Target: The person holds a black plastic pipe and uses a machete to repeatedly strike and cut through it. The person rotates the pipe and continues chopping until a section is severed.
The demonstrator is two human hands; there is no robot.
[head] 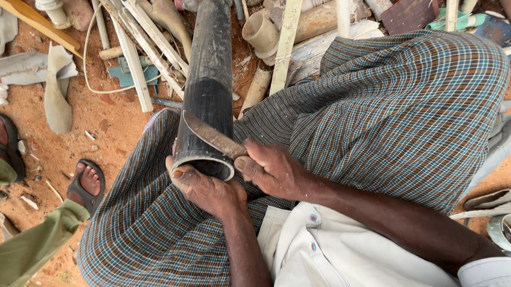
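A wide black plastic pipe (208, 83) lies along the person's lap, its open near end (204, 165) resting between the knees on a checked blue-and-brown wrap (379, 116) and its far end reaching out into a heap of scrap pipes (296, 23) on the red dirt ground (90, 109). The left hand (207, 190) cups the pipe's near rim from below, thumb lying against the edge, its grip pressed round the rim. The right hand (273, 168) has its grip closed tight on the handle of a knife, whose worn curved blade (210, 135) lies slantwise across the top of the pipe just behind the rim, touching the black surface. A white shirt (327, 254) covers the person's chest at the bottom of the view. At the left edge stand another person's feet in dark sandals (87, 186), with olive trouser legs (27, 247) above them, well apart from the pipe. White strips and broken cream pipe pieces (55, 94) lie scattered on the dirt to the left.
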